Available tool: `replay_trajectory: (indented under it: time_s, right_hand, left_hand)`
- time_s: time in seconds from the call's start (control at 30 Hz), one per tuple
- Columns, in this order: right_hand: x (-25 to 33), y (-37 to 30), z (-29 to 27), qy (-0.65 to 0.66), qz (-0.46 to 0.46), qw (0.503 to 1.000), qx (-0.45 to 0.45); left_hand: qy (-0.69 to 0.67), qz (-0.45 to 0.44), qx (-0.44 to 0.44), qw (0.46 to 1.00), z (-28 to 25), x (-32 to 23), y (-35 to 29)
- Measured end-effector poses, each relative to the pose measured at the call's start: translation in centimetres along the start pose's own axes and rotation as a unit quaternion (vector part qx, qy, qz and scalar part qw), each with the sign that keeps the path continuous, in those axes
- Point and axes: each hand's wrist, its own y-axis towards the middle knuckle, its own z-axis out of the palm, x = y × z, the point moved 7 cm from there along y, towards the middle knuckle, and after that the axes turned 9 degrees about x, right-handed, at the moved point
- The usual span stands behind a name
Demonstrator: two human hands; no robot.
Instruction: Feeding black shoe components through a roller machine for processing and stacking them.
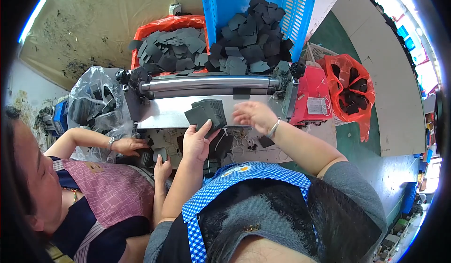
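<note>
A fanned stack of dark grey square pieces (pixel 210 111) is gripped in my left hand (pixel 196 141), thumb on top, above the metal plate (pixel 164 114) of a roller machine. Just right of the stack, my right hand (pixel 256 116) hovers over the plate's front edge. Its fingers are apart and slightly blurred, with nothing visible in them. Beyond that hand, a single dark piece (pixel 241 93) lies flat at the plate's far edge, against the shiny metal roller (pixel 211 84).
Behind the machine stand a blue plastic crate (pixel 299 16) and a red bag (pixel 141 31), both heaped with dark pieces. Another red bag (pixel 366 82) hangs at right. On my left, a co-worker's hands (pixel 131 146) handle dark pieces beside a clear plastic bag (pixel 82 108).
</note>
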Motion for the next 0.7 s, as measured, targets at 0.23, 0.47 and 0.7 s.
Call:
replay_trajectory:
  time_s: [0.23,0.47,0.7]
  right_hand:
    - [-0.7,-0.4,2.5,-0.078,0.003,0.992,0.1]
    - [-1.1,-0.8,3.1,0.019,0.026,0.993,0.115]
    - [-1.4,-0.3,2.4,0.087,0.067,0.982,0.152]
  left_hand:
    - [-0.037,-0.063,0.071,0.995,1.7,1.1,-0.6]
    - [-0.03,-0.069,0.065,0.995,1.4,1.3,-0.7]
    - [-0.031,-0.087,0.081,0.992,1.2,1.5,-0.5]
